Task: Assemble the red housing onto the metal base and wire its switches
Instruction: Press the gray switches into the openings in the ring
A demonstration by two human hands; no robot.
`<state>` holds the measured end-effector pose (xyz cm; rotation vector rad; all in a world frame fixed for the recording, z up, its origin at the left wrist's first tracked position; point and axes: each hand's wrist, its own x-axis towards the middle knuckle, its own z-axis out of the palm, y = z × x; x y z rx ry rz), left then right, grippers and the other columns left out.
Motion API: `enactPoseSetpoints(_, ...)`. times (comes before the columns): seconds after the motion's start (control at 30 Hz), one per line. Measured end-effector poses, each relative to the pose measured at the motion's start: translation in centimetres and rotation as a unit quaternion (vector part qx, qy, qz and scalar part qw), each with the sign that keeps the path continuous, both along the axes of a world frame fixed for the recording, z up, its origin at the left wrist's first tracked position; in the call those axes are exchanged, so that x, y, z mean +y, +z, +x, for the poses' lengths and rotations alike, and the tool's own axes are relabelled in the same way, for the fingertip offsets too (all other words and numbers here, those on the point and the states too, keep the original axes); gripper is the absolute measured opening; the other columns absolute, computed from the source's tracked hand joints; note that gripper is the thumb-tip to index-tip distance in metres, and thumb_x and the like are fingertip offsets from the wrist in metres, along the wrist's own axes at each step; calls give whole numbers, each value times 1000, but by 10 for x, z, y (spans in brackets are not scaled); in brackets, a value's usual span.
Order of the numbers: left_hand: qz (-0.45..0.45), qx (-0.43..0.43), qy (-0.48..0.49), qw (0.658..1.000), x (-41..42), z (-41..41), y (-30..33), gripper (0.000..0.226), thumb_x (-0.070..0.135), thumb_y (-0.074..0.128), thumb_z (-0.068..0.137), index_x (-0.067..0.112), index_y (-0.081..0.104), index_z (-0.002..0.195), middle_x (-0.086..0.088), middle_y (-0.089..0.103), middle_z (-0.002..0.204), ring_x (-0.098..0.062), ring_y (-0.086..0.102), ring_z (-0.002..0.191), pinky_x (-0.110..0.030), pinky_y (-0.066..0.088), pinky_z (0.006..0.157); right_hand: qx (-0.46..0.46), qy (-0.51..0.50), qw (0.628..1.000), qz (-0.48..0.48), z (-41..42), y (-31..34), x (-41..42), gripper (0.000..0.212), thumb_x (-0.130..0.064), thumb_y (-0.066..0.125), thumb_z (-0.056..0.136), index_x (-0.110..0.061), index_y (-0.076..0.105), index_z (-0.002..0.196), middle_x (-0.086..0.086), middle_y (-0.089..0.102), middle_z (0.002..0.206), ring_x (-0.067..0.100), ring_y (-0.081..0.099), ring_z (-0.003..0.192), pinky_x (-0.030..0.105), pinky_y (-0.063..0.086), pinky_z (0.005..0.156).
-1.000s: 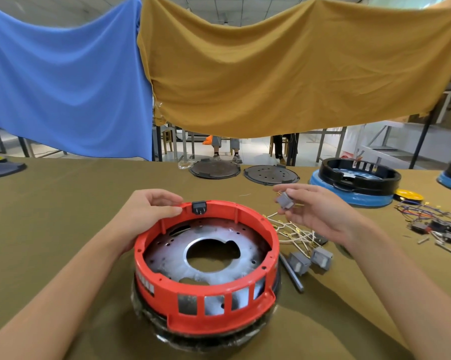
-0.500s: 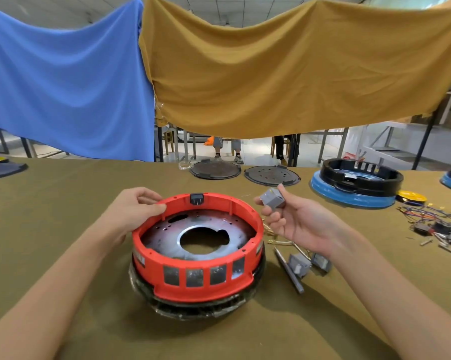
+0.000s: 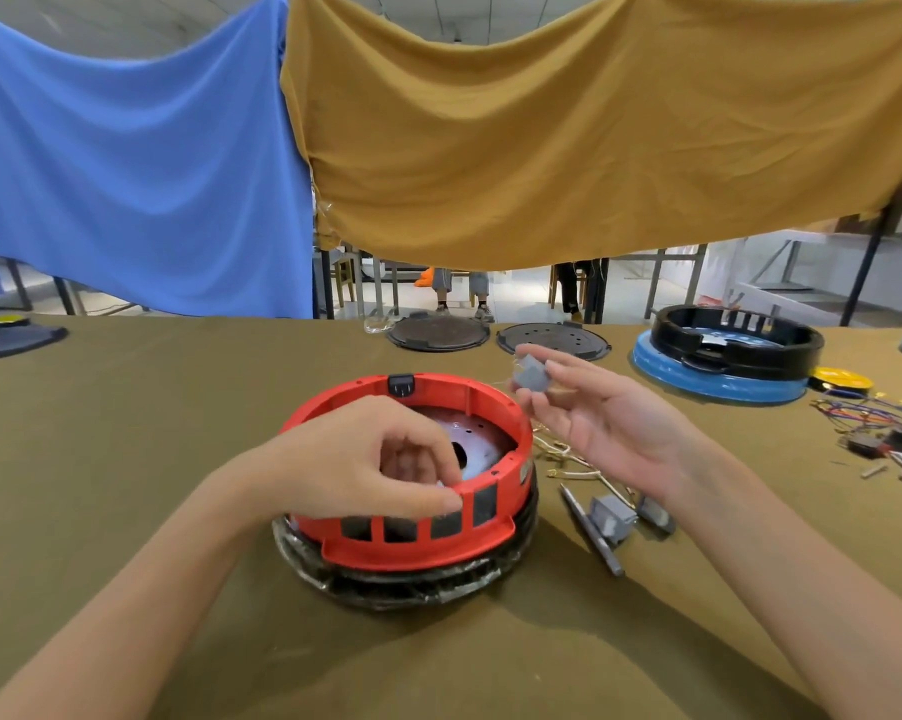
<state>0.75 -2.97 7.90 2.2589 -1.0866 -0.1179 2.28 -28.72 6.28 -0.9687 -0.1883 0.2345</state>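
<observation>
Head view shows the left hand (image 3: 366, 459) gripping the near rim of the red housing (image 3: 412, 527) (seated on its metal base (image 3: 469, 449), mid-bench) to steady it, while the right hand (image 3: 610, 423) pinches a grey switch (image 3: 531, 374), seemingly ready for fitting.

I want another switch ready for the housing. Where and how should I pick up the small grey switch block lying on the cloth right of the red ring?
Take the small grey boxy switch block by its two flat side faces, coming straight down from above. It lies free on the olive cloth, but a dark metal rod sits close on its left, so probably pinch front to back with your fingers.
</observation>
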Motion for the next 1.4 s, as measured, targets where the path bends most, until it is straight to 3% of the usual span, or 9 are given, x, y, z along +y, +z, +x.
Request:
enactPoseSetpoints(0.17, -3, -184, 64, 981, 0, 9, -12, 4, 23, 71, 85, 21, 71, 81, 6, 61, 65, -13, 54, 63, -29, 47, 58, -17, -20, 999, -38, -2, 4, 13, 41, -11, 65, 84, 7, 61, 121, 24, 68, 106, 20, 71, 78, 19, 59, 64)
enactPoseSetpoints(0.3, -5, -242, 85, 966, -6, 14, -23, 12, 32, 63, 84, 22, 61, 77, 5, 50, 59, -15, 46, 59, -30, 39, 54, -24, -38, 997, -64, -8, -18, 20, 40, -29, 64, 87, 4, 66, 110, 25, 71, 100, 22, 70, 72, 22, 58, 61)
enactPoseSetpoints(0.47, 32, -320, 113, 940, -8, 20, -37, 37, 54, 48, 90, 22, 60, 75, 8, 52, 60, -11, 49, 56, -36, 43, 53, -45, -13, 999, -15, -13, -34, 21, 37, -5, 65, 81, 5, 67, 117, 23, 69, 105, 26, 71, 85, 28, 59, 71)
enactPoseSetpoints(0.6, 43, -379, 127, 916, -11, 19, -42, 44, 52, 41, 94, 18, 62, 77, 6, 55, 63, -16, 54, 57, -43, 45, 50, -80, -30, 996, -28, -21, -34, 17, 38, 4, 69, 74, -3, 72, 112, 21, 68, 114, 33, 69, 101, 36, 58, 83)
enactPoseSetpoints(0.7, 49, -403, 131, 904, -12, 19, -44, 46, 51, 40, 96, 18, 71, 91, 5, 59, 68, -17, 58, 60, -41, 45, 49, -106, -38, 992, -59, -26, -39, 24, 31, -1, 68, 76, -5, 75, 107, 19, 71, 113, 30, 71, 102, 33, 59, 81)
enactPoseSetpoints(0.8, 49, -426, 131, 894, -12, 17, -46, 39, 45, 44, 96, 17, 70, 88, 5, 58, 65, -18, 56, 57, -39, 43, 47, -134, -75, 983, -105, -29, -44, 29, 35, 9, 66, 80, -8, 74, 110, 19, 69, 113, 32, 70, 104, 36, 59, 85)
enactPoseSetpoints(0.93, 27, -422, 140, 895, -14, 14, -46, 29, 38, 48, 92, 22, 40, 69, 7, 45, 55, -18, 45, 47, -38, 39, 42, -195, -146, 945, -217, -34, -45, 28, 31, 5, 75, 80, -16, 75, 103, 15, 74, 104, 32, 71, 99, 40, 58, 90)
enactPoseSetpoints(1.1, 33, -402, 148, 903, -13, 15, -48, 33, 41, 42, 90, 19, 50, 67, 5, 49, 55, -15, 45, 47, -38, 40, 43, -268, -169, 893, -321, -38, -44, 31, 34, 1, 84, 71, -11, 72, 99, 5, 73, 98, 21, 68, 94, 37, 60, 82)
enactPoseSetpoints(1.4, 28, -396, 148, 906, -13, 17, -48, 30, 40, 45, 87, 19, 52, 67, 5, 49, 55, -14, 45, 48, -40, 40, 44, -299, -189, 859, -371, -36, -50, 38, 38, 0, 87, 68, -11, 70, 101, 5, 68, 100, 18, 67, 92, 24, 59, 70)
